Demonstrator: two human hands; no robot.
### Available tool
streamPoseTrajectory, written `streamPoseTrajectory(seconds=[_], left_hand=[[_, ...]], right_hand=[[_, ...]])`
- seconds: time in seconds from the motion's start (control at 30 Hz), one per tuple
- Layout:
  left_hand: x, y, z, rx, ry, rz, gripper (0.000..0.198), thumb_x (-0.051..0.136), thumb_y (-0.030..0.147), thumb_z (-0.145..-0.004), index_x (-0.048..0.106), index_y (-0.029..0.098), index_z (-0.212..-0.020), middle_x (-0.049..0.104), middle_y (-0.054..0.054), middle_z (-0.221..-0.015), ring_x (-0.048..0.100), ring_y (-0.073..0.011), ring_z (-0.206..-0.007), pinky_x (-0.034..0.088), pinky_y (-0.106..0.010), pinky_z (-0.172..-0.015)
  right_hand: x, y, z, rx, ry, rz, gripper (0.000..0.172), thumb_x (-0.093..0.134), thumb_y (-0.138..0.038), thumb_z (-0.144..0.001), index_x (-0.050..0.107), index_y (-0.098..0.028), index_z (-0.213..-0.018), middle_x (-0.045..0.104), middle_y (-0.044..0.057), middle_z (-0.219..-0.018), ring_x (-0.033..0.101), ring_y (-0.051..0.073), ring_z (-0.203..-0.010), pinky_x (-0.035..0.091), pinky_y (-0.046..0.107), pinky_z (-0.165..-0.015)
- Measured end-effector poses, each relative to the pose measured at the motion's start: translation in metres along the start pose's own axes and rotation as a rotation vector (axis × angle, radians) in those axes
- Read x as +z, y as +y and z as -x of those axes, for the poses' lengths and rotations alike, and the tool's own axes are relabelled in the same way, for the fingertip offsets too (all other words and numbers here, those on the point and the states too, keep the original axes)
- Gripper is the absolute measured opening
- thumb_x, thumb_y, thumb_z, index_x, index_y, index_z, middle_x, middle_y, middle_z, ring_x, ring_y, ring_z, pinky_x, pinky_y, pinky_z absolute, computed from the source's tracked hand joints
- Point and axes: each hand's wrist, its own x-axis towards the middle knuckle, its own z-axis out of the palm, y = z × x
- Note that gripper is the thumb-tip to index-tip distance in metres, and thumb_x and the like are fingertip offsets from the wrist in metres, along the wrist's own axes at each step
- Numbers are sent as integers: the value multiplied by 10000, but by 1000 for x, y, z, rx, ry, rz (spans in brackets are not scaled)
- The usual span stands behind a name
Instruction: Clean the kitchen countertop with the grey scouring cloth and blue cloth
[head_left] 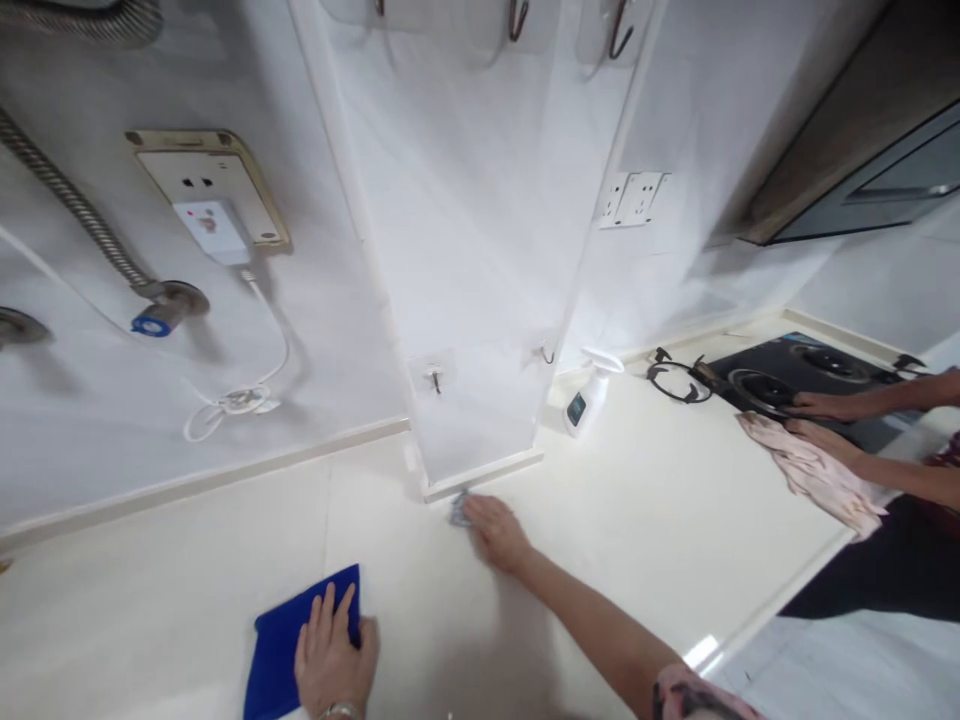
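My left hand (pixel 334 655) lies flat with fingers spread on a blue cloth (pixel 281 635) on the cream countertop (pixel 637 520), near its front edge. My right hand (pixel 495 530) reaches forward to the foot of a white wall column (pixel 472 300). Its fingers press a small grey pad or cloth (pixel 458 510) against the counter at the column's base.
A white spray bottle (pixel 591 395) stands right of the column. Farther right, another person's two hands (pixel 817 420) work at a black gas hob (pixel 802 380), one with a pink cloth (pixel 814 470). Sockets, a cable and a metal hose are on the wall at left.
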Motion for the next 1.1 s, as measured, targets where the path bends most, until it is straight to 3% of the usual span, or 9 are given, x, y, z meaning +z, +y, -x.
streamPoseTrajectory(seconds=[0.17, 0.3, 0.4, 0.47, 0.63, 0.77, 0.9, 1.03, 1.1], left_hand=[[-14, 12, -3, -42, -57, 8, 620, 355, 384, -905, 602, 116, -1407, 505, -148, -1587, 405, -272, -1510, 253, -464, -1286], [-18, 17, -4, -58, -57, 44, 624, 390, 377, -884, 603, 100, -1401, 492, -164, -1593, 395, -288, -1514, 248, -475, -1286], [-22, 21, -6, -76, -73, 56, 641, 356, 406, -889, 618, 92, -1383, 499, -167, -1588, 391, -288, -1516, 249, -475, -1284], [-25, 25, -8, -91, -96, 65, 661, 322, 428, -894, 622, 95, -1380, 501, -160, -1588, 388, -286, -1519, 250, -475, -1282], [-30, 33, -9, -116, -87, 62, 702, 287, 465, -887, 606, 97, -1393, 489, -157, -1598, 380, -284, -1523, 242, -468, -1284], [-28, 32, -10, -91, -107, 55, 712, 292, 474, -882, 600, 89, -1396, 483, -173, -1598, 378, -293, -1524, 238, -476, -1285], [-26, 30, -10, -69, -111, 63, 677, 379, 432, -867, 584, 90, -1414, 464, -180, -1610, 368, -312, -1527, 246, -503, -1282], [-26, 31, -6, -66, -100, 58, 626, 426, 344, -865, 576, 104, -1423, 461, -175, -1613, 350, -289, -1539, 228, -487, -1292], [-24, 30, -3, -54, -75, 64, 598, 403, 317, -891, 586, 89, -1412, 472, -186, -1602, 342, -285, -1544, 216, -485, -1296]], right_hand=[[-82, 117, 118, 378, 99, 276, 552, 330, -214, -972, 570, -180, -1468, 631, 128, -1454, 529, 250, -1393, 421, 479, -1176], [-140, 167, 196, 706, 148, 492, 605, 273, -292, -992, 540, 8, -1443, 559, 248, -1492, 465, 313, -1437, 386, 486, -1195], [-147, 159, 203, 934, 185, 559, 658, 271, -349, -992, 469, 34, -1489, 525, 278, -1510, 417, 365, -1461, 354, 541, -1195], [-132, 129, 182, 965, 176, 540, 674, 304, -369, -989, 424, 23, -1524, 517, 278, -1519, 393, 388, -1473, 327, 576, -1198], [-70, 3, 121, 572, 49, 334, 643, 399, -339, -991, 396, -35, -1558, 447, 200, -1605, 333, 353, -1521, 294, 546, -1242], [-51, -63, 125, 231, -25, 160, 680, 464, -331, -989, 295, -143, -1621, 348, 101, -1681, 225, 291, -1577, 278, 500, -1276], [-77, -37, 183, 208, -27, 124, 646, 440, -263, -967, 352, -171, -1601, 450, 100, -1624, 319, 268, -1545, 334, 524, -1250], [-122, 49, 252, 584, 61, 315, 616, 345, -233, -975, 394, -161, -1585, 495, 138, -1585, 384, 287, -1510, 346, 544, -1227], [-139, 89, 267, 747, 155, 436, 617, 331, -273, -981, 403, -103, -1571, 507, 188, -1562, 389, 336, -1497, 361, 566, -1198]])
